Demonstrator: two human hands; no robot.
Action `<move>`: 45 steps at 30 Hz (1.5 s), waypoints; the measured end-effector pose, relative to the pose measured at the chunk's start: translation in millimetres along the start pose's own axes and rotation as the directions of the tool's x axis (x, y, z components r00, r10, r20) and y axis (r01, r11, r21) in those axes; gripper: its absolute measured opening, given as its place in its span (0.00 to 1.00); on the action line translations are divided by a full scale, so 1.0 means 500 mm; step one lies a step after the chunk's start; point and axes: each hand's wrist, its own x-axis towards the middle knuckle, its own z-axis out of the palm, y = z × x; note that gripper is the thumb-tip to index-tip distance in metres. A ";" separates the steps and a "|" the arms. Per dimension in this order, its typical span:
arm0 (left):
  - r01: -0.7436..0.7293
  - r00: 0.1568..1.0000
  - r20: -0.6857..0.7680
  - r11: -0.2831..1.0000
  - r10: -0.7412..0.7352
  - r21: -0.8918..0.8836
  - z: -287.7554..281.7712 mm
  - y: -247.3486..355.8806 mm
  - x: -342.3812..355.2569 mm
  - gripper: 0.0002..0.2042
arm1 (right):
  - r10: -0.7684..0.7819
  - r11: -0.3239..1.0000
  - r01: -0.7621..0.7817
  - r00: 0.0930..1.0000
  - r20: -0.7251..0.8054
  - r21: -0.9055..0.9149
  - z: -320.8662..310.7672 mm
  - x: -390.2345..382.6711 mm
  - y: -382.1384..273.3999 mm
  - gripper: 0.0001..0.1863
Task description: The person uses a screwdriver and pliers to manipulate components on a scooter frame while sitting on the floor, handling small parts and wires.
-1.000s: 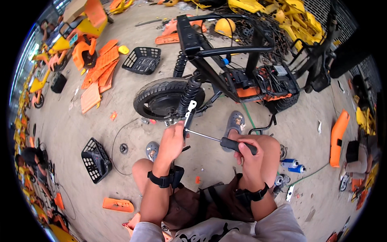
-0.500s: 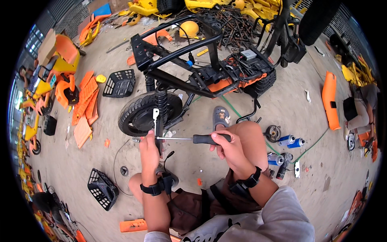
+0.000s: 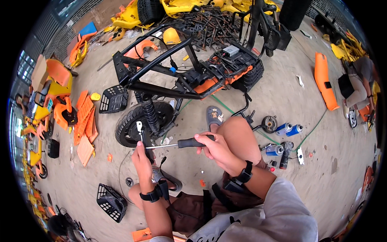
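Observation:
My right hand point(image 3: 217, 151) is closed round the black handle of a screwdriver point(image 3: 188, 143). Its bright shaft points left, and the tip meets a narrow black part with a silver holed tab point(image 3: 139, 126). That part is gripped upright in my left hand point(image 3: 142, 161), the thumb up along it; the fingers behind are partly hidden. Just beyond stands a stripped electric scooter frame point(image 3: 155, 86), with its black-tyred wheel point(image 3: 129, 128) and shock absorber point(image 3: 150, 113) nearest my left hand. Wiring and a battery-like box lie open on the frame.
Blue-and-silver spray cans point(image 3: 275, 150) and a power drill point(image 3: 286, 155) lie to the right by a round drum part point(image 3: 269, 124). Black baskets point(image 3: 111, 203) and orange panels point(image 3: 84, 119) lie left. A heap of rusty metal point(image 3: 213, 30) is at the back. Another person point(image 3: 356, 78) crouches far right.
The view has shifted, so the scooter sits further left and higher. The screwdriver and black part stay together, the tip still against the part. My grip on both is unchanged.

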 end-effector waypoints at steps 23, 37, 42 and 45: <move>0.215 0.939 0.262 0.975 -0.221 0.052 0.028 -0.146 0.016 0.13 | -0.226 0.944 0.304 0.878 -0.422 0.127 -0.351 -0.115 -0.126 0.19; 0.758 0.612 0.040 0.601 -0.790 0.253 0.164 -0.266 -0.059 0.20 | -0.285 0.513 -0.399 0.756 -0.590 -0.760 -0.765 0.045 0.411 0.18; 0.644 0.632 0.313 0.704 -0.710 0.298 0.134 -0.555 -0.063 0.20 | -0.732 0.328 -0.402 0.464 -0.498 -0.855 -0.719 0.045 0.359 0.18; 0.287 0.717 0.530 0.884 -0.453 0.369 0.154 -0.562 -0.078 0.21 | -0.645 0.252 -0.161 0.707 -0.289 -0.954 -0.690 0.048 0.344 0.13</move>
